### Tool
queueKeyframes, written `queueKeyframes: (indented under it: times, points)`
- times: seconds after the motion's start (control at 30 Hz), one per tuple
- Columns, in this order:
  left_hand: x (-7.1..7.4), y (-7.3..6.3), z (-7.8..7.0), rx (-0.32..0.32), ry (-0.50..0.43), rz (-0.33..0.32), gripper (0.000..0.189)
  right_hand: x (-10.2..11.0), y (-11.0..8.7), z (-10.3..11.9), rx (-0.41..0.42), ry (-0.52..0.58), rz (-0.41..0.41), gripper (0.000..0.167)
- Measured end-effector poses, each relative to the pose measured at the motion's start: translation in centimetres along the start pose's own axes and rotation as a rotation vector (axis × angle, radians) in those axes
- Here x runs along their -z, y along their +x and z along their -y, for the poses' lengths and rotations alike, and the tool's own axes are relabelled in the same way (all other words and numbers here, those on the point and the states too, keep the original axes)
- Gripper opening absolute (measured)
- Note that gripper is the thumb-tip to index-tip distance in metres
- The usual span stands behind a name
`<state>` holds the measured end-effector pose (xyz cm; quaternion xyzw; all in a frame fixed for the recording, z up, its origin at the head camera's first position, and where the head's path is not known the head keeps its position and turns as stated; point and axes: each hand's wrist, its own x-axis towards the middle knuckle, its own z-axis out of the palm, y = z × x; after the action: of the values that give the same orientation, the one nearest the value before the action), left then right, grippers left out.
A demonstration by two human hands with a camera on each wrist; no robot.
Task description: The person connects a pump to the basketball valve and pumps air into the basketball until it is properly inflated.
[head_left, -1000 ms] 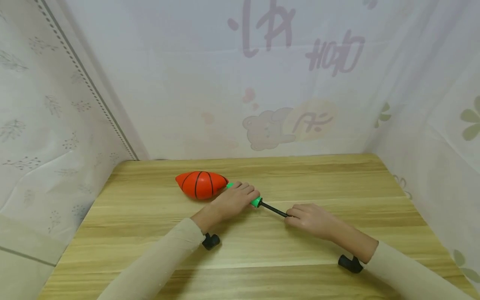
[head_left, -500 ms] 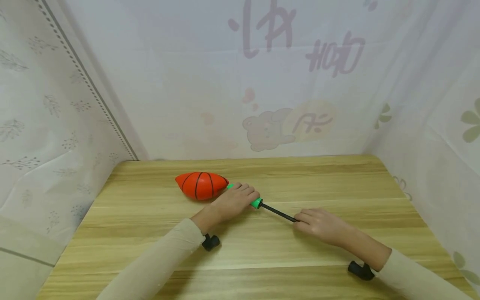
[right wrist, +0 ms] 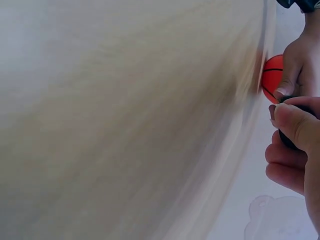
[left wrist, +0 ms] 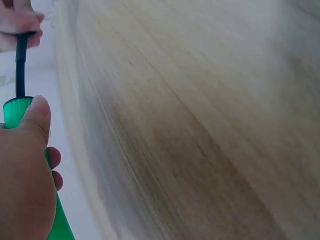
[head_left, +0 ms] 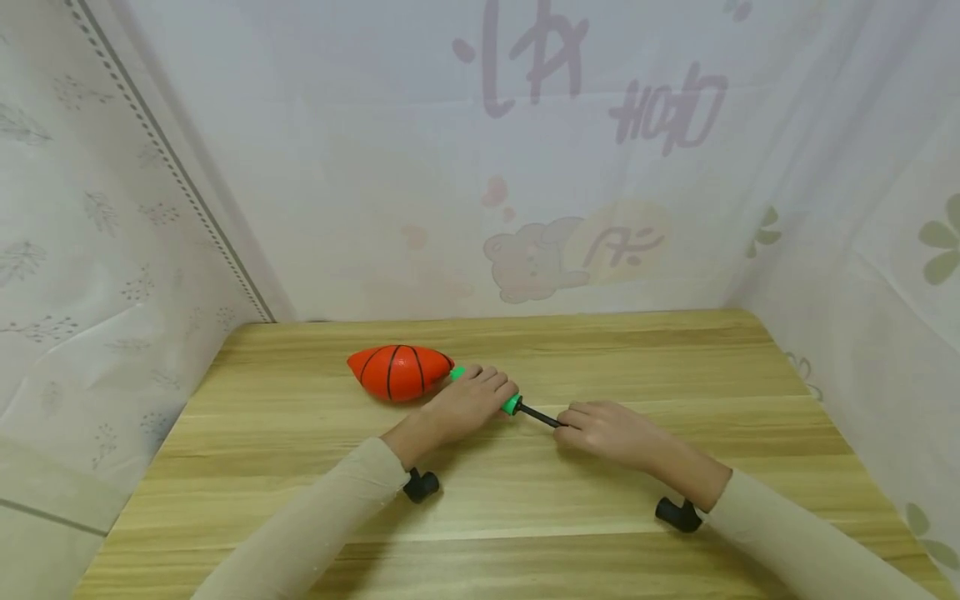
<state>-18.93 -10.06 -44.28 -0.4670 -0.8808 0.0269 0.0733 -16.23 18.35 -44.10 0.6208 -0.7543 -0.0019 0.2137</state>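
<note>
An orange-red ball [head_left: 401, 372] with black basketball lines lies at the back left of the table, bulging in the middle and pointed at both ends. Its right tip meets the end of a green hand pump [head_left: 512, 405]. Around the pump's barrel, my left hand [head_left: 467, 402] keeps a grip; the left wrist view shows the thumb [left wrist: 37, 117] along the green tube. A black rod [head_left: 538, 416] sticks out of the barrel toward my right hand [head_left: 611, 432]. That hand holds the rod's black handle [right wrist: 288, 137], mostly covered by the fingers.
The wooden table [head_left: 525, 550] has patterned white cloth [head_left: 375, 167] hanging behind it and at both sides. Black wrist mounts [head_left: 422, 486] sit under both forearms, close to the tabletop.
My right hand first drew the pump rod out to the right, then pushed it back left, so less rod shows now. The left hand and ball stay nearly still.
</note>
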Motion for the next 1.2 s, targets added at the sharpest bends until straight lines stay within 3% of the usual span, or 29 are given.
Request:
queueKeyframes:
  times: [0.4,0.6,0.9,1.07,1.2]
  points:
    - [0.0,0.1,-0.3,0.016,0.023,0.019,0.029,-1.2,3.4,-0.7,-0.049,0.008,0.053,0.014]
    - [0.5,0.1,0.0,0.03,-0.001,-0.007,0.021,-1.2,3.8,-1.0,-0.067,0.001,0.004,0.019]
    - [0.5,-0.1,0.7,0.009,0.0,-0.035,0.023,-0.2,1.0,-0.3,-0.054,0.019,-0.061,0.025]
    - [0.5,-0.2,0.7,0.006,-0.011,-0.041,0.024,0.8,-1.1,0.3,-0.056,0.011,-0.068,0.006]
    - [0.5,-0.2,0.7,0.01,-0.012,-0.039,0.026,1.5,-2.4,0.6,-0.05,0.012,-0.087,0.046]
